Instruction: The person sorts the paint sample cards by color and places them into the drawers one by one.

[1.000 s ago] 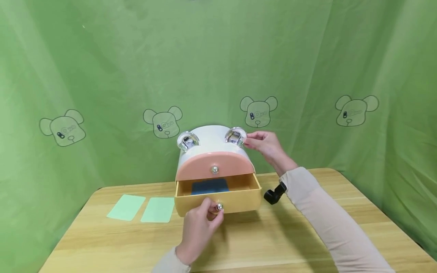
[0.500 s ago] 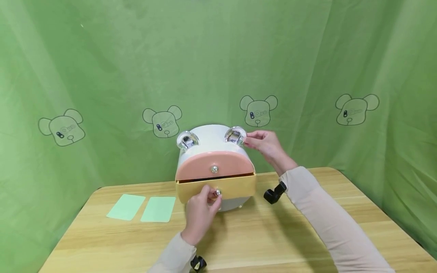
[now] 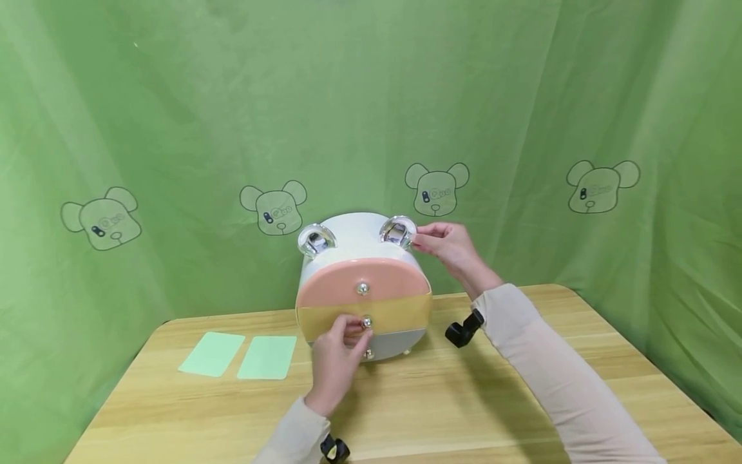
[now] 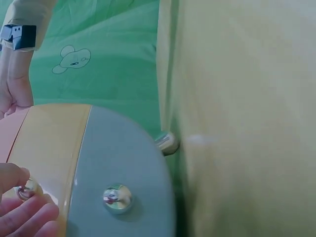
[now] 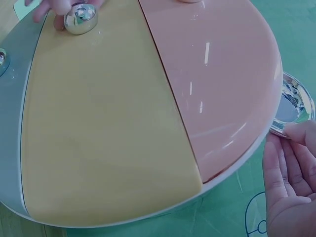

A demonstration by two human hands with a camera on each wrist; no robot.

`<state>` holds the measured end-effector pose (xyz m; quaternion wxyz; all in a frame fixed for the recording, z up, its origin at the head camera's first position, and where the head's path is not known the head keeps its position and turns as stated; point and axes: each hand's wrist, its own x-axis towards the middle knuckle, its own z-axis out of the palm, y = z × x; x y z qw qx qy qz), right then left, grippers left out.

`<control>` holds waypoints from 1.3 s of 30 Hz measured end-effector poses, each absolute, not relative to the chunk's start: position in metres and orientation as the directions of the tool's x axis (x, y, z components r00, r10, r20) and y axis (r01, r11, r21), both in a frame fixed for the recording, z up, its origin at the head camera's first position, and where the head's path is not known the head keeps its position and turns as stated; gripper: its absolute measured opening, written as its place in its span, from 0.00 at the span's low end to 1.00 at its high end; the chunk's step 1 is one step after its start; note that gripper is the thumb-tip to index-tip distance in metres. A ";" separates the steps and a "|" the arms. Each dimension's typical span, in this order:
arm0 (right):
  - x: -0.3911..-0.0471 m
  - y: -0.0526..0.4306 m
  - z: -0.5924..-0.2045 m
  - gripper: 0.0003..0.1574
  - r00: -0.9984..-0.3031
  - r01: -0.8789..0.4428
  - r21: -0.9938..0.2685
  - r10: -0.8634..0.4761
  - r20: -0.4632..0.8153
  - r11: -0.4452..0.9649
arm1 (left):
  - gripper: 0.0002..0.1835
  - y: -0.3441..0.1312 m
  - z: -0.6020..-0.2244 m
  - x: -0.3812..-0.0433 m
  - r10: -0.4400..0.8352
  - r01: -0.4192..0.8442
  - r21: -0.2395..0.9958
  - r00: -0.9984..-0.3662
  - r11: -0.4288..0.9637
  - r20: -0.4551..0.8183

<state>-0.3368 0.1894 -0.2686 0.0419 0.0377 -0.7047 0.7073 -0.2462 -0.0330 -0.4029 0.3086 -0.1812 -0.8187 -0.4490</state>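
Note:
A small rounded drawer cabinet (image 3: 359, 232) with a white body stands at the back of the table. Its pink drawer (image 3: 394, 280), yellow drawer (image 5: 108, 123) and grey drawer (image 4: 128, 153) all sit flush with the front. My left hand (image 3: 336, 364) has thumb and fingers around the silver knob (image 4: 30, 189) of the yellow drawer. On the cabinet's right side, my right hand (image 3: 455, 251) pinches the rim of a shiny silver ear (image 5: 294, 101) between thumb and fingers. The inside of the drawers is hidden.
Two pale green cards (image 3: 212, 354) lie side by side left of the cabinet on the wooden table (image 3: 435, 412). A matching silver ear (image 3: 316, 241) tops the cabinet's left. Behind hangs a green curtain (image 3: 348, 96) with bear outlines. Black wrist mounts (image 3: 464, 330) hang from both sleeves.
The yellow drawer has slid back into the cabinet with my left hand at its knob, hiding the blue piece seen inside earlier. My right hand has stayed at the silver ear.

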 end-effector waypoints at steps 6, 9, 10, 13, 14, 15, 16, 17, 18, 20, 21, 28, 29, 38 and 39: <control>-0.336 0.190 -0.268 0.09 -0.992 -0.129 -0.992 0.001 0.129 0.006 | 0.13 -0.039 -0.414 -0.234 0.019 0.515 0.678 -0.804 0.524 0.595; -0.336 0.190 -0.268 0.11 -0.992 -0.130 -0.991 -0.003 0.130 0.010 | 0.12 -0.039 -0.420 -0.231 0.031 0.485 0.696 -0.831 0.529 0.556; -0.336 0.190 -0.267 0.11 -0.992 -0.128 -0.992 -0.004 0.128 0.010 | 0.12 -0.039 -0.423 -0.231 0.033 0.476 0.703 -0.839 0.528 0.543; -0.336 0.191 -0.267 0.11 -0.992 -0.123 -0.992 -0.003 0.123 0.012 | 0.11 -0.039 -0.430 -0.230 0.032 0.445 0.734 -0.864 0.512 0.502; -0.336 0.191 -0.267 0.11 -0.992 -0.122 -0.992 -0.002 0.122 0.010 | 0.11 -0.038 -0.432 -0.230 0.029 0.434 0.746 -0.872 0.505 0.488; -0.336 0.191 -0.267 0.11 -0.992 -0.122 -0.992 0.000 0.122 0.007 | 0.12 -0.038 -0.434 -0.231 0.027 0.421 0.760 -0.882 0.496 0.471; -0.336 0.191 -0.267 0.10 -0.992 -0.122 -0.992 0.001 0.122 0.005 | 0.12 -0.037 -0.436 -0.232 0.025 0.407 0.773 -0.891 0.487 0.453; -0.336 0.191 -0.267 0.09 -0.993 -0.121 -0.993 0.001 0.121 0.003 | 0.13 -0.036 -0.438 -0.232 0.022 0.389 0.791 -0.902 0.472 0.431; -0.336 0.191 -0.267 0.09 -0.993 -0.120 -0.993 0.002 0.120 0.003 | 0.14 -0.036 -0.439 -0.233 0.018 0.371 0.807 -0.912 0.459 0.410; -0.336 0.191 -0.268 0.09 -0.993 -0.117 -0.993 0.002 0.117 0.000 | 0.14 -0.034 -0.442 -0.235 0.006 0.336 0.836 -0.929 0.434 0.370; -0.336 0.191 -0.268 0.09 -0.993 -0.115 -0.993 0.002 0.115 0.001 | 0.14 -0.033 -0.444 -0.235 -0.001 0.321 0.844 -0.934 0.430 0.356; -0.337 0.190 -0.268 0.07 -0.994 -0.106 -0.994 0.003 0.106 -0.005 | 0.10 -0.025 -0.448 -0.239 -0.100 0.292 0.840 -0.922 0.458 0.375; -0.337 0.189 -0.268 0.07 -0.994 -0.107 -0.994 0.005 0.107 -0.005 | 0.09 -0.024 -0.448 -0.239 -0.115 0.287 0.837 -0.918 0.466 0.379; -0.337 0.188 -0.267 0.07 -0.994 -0.105 -0.994 -0.002 0.105 0.000 | 0.06 -0.020 -0.447 -0.246 -0.181 0.261 0.778 -0.885 0.571 0.429; -0.337 0.188 -0.267 0.07 -0.994 -0.107 -0.994 -0.005 0.107 -0.005 | 0.06 -0.020 -0.446 -0.246 -0.181 0.262 0.775 -0.883 0.575 0.432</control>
